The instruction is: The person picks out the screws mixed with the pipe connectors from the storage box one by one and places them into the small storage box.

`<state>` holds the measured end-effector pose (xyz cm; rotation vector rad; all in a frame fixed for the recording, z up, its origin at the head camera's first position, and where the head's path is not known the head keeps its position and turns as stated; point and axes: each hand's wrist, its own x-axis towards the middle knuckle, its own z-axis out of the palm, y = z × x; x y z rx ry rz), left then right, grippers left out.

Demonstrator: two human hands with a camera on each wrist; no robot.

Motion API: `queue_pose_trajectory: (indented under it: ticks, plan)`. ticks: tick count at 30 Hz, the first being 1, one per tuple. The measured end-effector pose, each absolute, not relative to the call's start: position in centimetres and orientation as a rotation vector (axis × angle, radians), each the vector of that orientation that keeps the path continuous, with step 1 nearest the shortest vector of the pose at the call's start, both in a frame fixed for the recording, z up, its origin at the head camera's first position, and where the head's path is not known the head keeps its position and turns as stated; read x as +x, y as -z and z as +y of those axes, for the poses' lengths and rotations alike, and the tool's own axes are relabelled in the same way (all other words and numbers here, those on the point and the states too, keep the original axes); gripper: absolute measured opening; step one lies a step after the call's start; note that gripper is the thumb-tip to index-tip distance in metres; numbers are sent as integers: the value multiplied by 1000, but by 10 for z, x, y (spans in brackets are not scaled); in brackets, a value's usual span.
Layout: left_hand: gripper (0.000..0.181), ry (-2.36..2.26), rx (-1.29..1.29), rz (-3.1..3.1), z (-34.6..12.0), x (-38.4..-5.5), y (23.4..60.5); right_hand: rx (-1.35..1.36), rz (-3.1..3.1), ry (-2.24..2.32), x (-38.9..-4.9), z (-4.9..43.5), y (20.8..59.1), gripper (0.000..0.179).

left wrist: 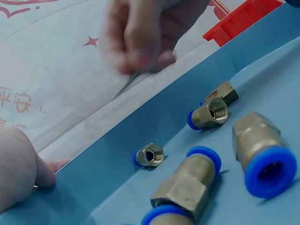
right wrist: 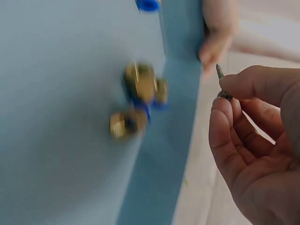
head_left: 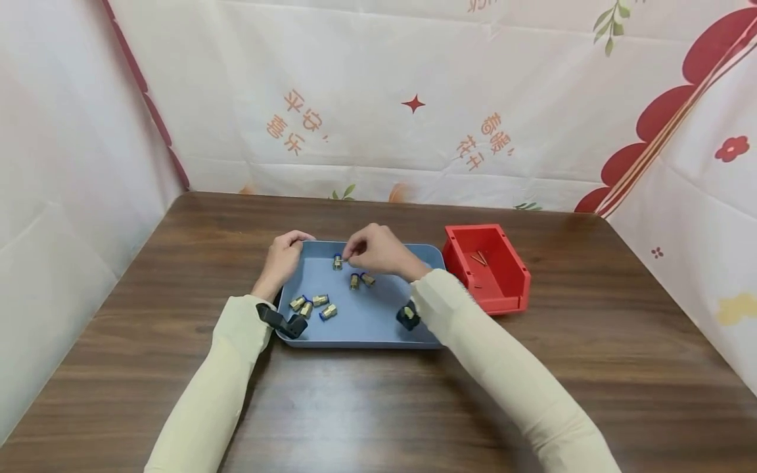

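Note:
My right hand [head_left: 378,251] is above the far part of a blue-grey tray [head_left: 378,328]. Its thumb and fingertips pinch a small screw [right wrist: 220,71], whose threaded end sticks out past the thumb. At the tray's far left corner, my left hand [head_left: 282,259] grips the rim, with some of its fingers hidden. Several brass push-in fittings [head_left: 328,311] with blue collars lie in the tray. One fitting [head_left: 338,262] lies by the far wall, close to the right hand. Two others [head_left: 355,281] rest just in front of that hand.
A red bin [head_left: 514,295] stands against the tray's right side with a few thin copper-coloured pieces [head_left: 480,258] inside. The brown wooden table [head_left: 355,407] extends around both. A printed white cloth [head_left: 367,85] hangs behind the table.

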<state>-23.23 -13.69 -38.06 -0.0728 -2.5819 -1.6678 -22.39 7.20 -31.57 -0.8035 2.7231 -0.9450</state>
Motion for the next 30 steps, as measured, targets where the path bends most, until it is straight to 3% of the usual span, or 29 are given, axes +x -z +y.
queue_pose_trajectory:
  ticks: [16, 30]
  plan:
    - [34, 1674, -53, -2592, -138, -229, 383, -485, 2888, 920, -215, 209, 297, 13]
    - [34, 1662, -77, -2584, -134, -229, 379, -322, 2915, 874, -203, 264, 297, 18]
